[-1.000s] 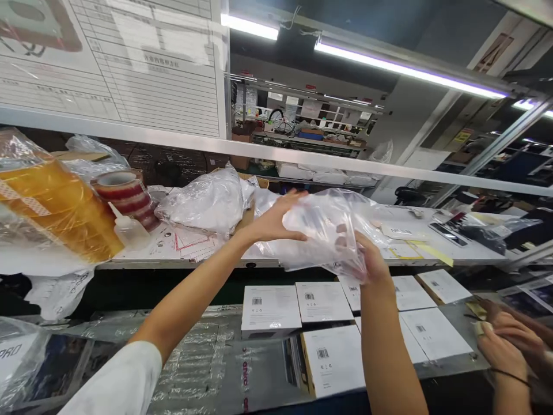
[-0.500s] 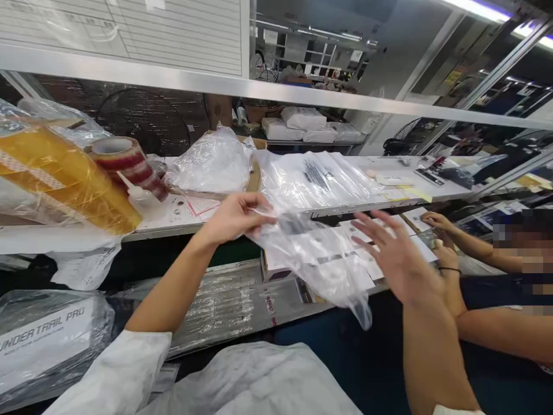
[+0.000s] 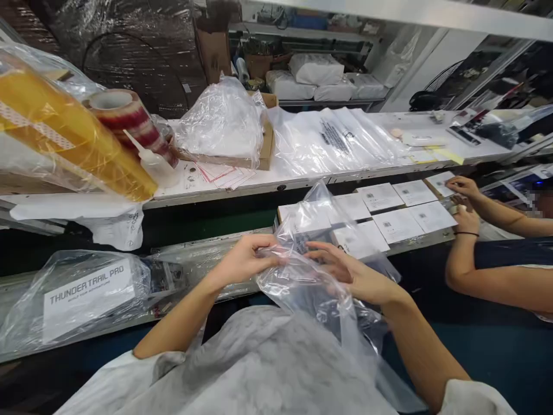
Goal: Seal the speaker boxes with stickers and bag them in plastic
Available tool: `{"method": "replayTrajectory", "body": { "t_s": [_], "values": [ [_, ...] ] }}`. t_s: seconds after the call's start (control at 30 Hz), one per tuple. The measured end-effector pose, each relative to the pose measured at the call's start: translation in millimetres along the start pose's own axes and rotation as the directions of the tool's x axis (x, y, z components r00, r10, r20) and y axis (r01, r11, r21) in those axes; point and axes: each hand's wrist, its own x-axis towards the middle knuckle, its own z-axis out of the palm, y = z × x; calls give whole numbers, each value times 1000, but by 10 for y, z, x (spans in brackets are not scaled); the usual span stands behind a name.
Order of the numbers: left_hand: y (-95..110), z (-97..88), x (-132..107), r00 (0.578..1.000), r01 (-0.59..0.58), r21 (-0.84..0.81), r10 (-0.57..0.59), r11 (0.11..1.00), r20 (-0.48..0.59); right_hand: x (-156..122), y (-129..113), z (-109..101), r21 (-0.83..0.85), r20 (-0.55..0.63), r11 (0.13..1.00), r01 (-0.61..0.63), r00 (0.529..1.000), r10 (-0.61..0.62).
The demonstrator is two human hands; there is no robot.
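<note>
A clear plastic bag (image 3: 319,294) with some dark print hangs in front of my body, its loose lower part falling to the right. My left hand (image 3: 248,262) pinches its upper left edge between thumb and fingers. From the right, my right hand (image 3: 354,274) reaches against the film with its fingers apart, some of them partly behind the plastic. Whether those fingers are inside the bag or only touching it, I cannot tell. Just beyond the bag, white boxes (image 3: 395,225) with small printed labels lie in two rows.
At left, a bagged box marked "THUNDER TRAIL PRO" (image 3: 90,297) lies on the lower surface. The shelf (image 3: 250,181) holds yellow tape rolls (image 3: 73,127), red-striped tape (image 3: 125,118), a carton with plastic (image 3: 222,124) and flat plastic bags (image 3: 337,138). A co-worker's hands (image 3: 466,202) touch the boxes at right.
My right hand has moved left and down to the bag. The bag has come lower and closer to my body, still pinched by my left hand. The view has tilted downward, showing more boxes.
</note>
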Motion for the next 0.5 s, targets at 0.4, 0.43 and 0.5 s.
{"method": "replayTrajectory", "body": {
  "t_s": [0.4,0.43,0.5],
  "values": [
    [-172,83,-270,962,101,183,-143,978,233,-70,260,240,-281,-143,955,-95,988,57],
    [-227,36,-303,915,213,103,-235,972,327,-102,293,223,-312,-165,945,-98,985,48],
    [-377,-33,-361,803,409,-17,-351,912,481,-162,329,194,-296,-184,950,-97,982,43]
  ]
}}
